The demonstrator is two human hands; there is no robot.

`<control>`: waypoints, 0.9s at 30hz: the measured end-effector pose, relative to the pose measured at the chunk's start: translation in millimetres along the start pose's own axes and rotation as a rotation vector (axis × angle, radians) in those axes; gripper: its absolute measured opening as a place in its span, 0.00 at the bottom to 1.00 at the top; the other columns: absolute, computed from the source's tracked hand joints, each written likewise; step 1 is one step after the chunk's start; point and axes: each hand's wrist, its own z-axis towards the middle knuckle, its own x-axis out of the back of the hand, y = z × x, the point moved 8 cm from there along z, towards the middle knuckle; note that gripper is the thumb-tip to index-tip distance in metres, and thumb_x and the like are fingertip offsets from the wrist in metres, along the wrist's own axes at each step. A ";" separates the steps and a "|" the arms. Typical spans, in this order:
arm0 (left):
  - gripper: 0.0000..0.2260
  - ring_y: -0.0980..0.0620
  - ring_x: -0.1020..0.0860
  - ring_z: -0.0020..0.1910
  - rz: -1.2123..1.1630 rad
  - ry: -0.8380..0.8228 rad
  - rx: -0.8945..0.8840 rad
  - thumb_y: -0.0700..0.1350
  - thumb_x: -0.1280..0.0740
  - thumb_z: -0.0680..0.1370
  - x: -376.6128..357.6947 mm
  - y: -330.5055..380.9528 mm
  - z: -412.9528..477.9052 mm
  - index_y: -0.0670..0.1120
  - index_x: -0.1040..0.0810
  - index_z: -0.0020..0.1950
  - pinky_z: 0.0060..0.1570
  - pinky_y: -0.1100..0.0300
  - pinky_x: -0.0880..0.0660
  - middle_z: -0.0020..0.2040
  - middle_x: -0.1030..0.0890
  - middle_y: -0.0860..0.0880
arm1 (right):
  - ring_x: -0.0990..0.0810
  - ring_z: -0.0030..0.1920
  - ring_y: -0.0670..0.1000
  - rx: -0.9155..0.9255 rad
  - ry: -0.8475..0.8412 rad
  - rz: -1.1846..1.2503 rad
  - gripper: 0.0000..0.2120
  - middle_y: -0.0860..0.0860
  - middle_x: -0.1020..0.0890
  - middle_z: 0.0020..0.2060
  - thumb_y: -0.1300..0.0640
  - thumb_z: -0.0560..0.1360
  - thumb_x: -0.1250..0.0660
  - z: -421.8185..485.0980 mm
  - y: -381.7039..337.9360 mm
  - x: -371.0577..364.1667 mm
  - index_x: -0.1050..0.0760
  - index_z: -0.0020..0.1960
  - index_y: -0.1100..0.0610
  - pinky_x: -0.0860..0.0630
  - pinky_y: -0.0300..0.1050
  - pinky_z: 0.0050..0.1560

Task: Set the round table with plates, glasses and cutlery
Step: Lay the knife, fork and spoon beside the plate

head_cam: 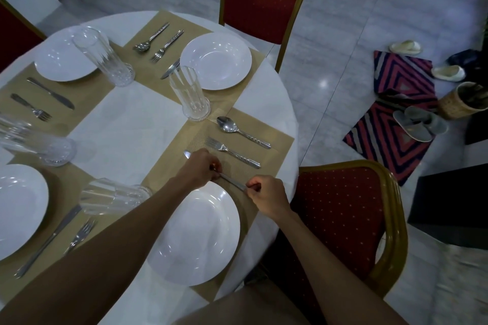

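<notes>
Partly hidden under my left hand, the knife shows only its tip and handle; both hands' fingers pinch it, right hand at the handle end.

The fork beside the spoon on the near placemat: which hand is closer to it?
Left. The left hand grips the knife just beside the fork; the right hand holds the knife's handle end, farther away.

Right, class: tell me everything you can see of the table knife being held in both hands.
The slim silver metal table knife lies almost flat and diagonal just over the beige woven placemat, beside the round white plate. The left hand covers its middle, the right hand pinches its handle end. Its rounded tip pokes out beyond the left hand.
</notes>
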 end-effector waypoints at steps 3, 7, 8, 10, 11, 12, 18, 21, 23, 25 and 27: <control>0.07 0.52 0.26 0.51 0.018 -0.004 -0.015 0.40 0.26 0.73 1.1 2.6 -1.9 0.44 0.16 0.50 0.51 0.63 0.43 0.48 0.27 0.48 | 0.19 0.41 0.43 0.011 -0.015 0.013 0.05 0.48 0.14 0.42 0.57 0.73 0.26 -0.3 -0.4 0.4 0.15 0.49 0.55 0.21 0.38 0.47; 0.06 0.52 0.27 0.52 0.010 -0.001 -0.021 0.40 0.27 0.74 0.8 2.9 -3.3 0.44 0.16 0.50 0.50 0.63 0.43 0.48 0.27 0.48 | 0.20 0.41 0.42 0.006 -0.024 0.023 0.06 0.48 0.14 0.43 0.57 0.73 0.26 -0.6 -0.7 0.7 0.15 0.49 0.55 0.23 0.35 0.46; 0.06 0.52 0.27 0.51 0.003 0.000 -0.021 0.39 0.27 0.74 0.4 3.0 -4.0 0.43 0.16 0.50 0.51 0.63 0.43 0.48 0.27 0.48 | 0.20 0.41 0.42 0.004 -0.026 0.024 0.06 0.48 0.14 0.42 0.57 0.73 0.26 -0.6 -0.9 1.0 0.15 0.49 0.55 0.24 0.35 0.46; 0.06 0.53 0.28 0.51 -0.001 0.002 -0.028 0.39 0.27 0.74 -0.7 2.7 -4.5 0.44 0.16 0.50 0.50 0.64 0.42 0.48 0.28 0.49 | 0.21 0.40 0.41 0.004 -0.025 0.017 0.05 0.47 0.15 0.42 0.57 0.73 0.26 -1.1 -1.3 1.6 0.16 0.49 0.55 0.26 0.32 0.44; 0.06 0.53 0.28 0.50 0.003 -0.003 -0.033 0.39 0.27 0.73 -1.7 2.4 -4.7 0.44 0.16 0.49 0.48 0.64 0.41 0.48 0.28 0.49 | 0.21 0.39 0.41 0.006 -0.026 0.014 0.05 0.47 0.15 0.41 0.57 0.73 0.26 -1.5 -1.6 2.2 0.16 0.49 0.55 0.27 0.31 0.43; 0.06 0.53 0.28 0.50 0.004 -0.003 -0.041 0.40 0.27 0.73 -2.3 2.0 -4.9 0.45 0.16 0.49 0.46 0.65 0.40 0.47 0.28 0.49 | 0.21 0.39 0.41 0.008 -0.027 0.012 0.05 0.47 0.15 0.41 0.57 0.72 0.26 -2.5 -1.9 2.5 0.16 0.48 0.55 0.28 0.30 0.42; 0.06 0.54 0.27 0.46 -0.002 0.016 -0.067 0.40 0.25 0.72 -1.5 2.3 -6.4 0.47 0.16 0.47 0.48 0.61 0.29 0.47 0.29 0.50 | 0.21 0.38 0.43 0.035 -0.025 -0.015 0.06 0.44 0.20 0.36 0.60 0.70 0.27 -8.7 -5.8 4.7 0.19 0.47 0.53 0.30 0.30 0.40; 0.09 0.54 0.28 0.46 0.013 -0.004 -0.079 0.40 0.25 0.72 -3.4 5.1 -5.3 0.47 0.17 0.50 0.46 0.65 0.33 0.48 0.30 0.51 | 0.22 0.38 0.43 0.034 -0.018 -0.028 0.07 0.45 0.19 0.37 0.61 0.71 0.28 -10.4 -6.2 4.7 0.19 0.48 0.54 0.32 0.28 0.39; 0.09 0.54 0.27 0.46 0.017 -0.016 -0.076 0.39 0.25 0.71 -5.2 4.8 -4.3 0.48 0.17 0.50 0.46 0.65 0.33 0.48 0.30 0.51 | 0.22 0.38 0.44 0.024 -0.021 -0.032 0.07 0.45 0.19 0.38 0.61 0.71 0.27 -10.4 -5.4 3.7 0.20 0.48 0.54 0.33 0.26 0.38; 0.09 0.54 0.26 0.47 0.010 -0.021 -0.067 0.40 0.24 0.70 -6.5 3.6 -3.5 0.49 0.17 0.49 0.46 0.64 0.31 0.48 0.30 0.50 | 0.21 0.39 0.44 0.017 -0.025 -0.030 0.07 0.45 0.18 0.38 0.60 0.71 0.27 -9.9 -4.8 2.5 0.20 0.48 0.53 0.33 0.27 0.39; 0.08 0.53 0.26 0.47 0.004 -0.018 -0.065 0.40 0.24 0.70 -7.3 3.8 -2.9 0.49 0.16 0.47 0.47 0.64 0.31 0.48 0.30 0.50 | 0.21 0.39 0.45 0.012 -0.023 -0.025 0.08 0.45 0.18 0.38 0.60 0.70 0.27 -9.9 -4.8 2.3 0.20 0.48 0.53 0.30 0.30 0.40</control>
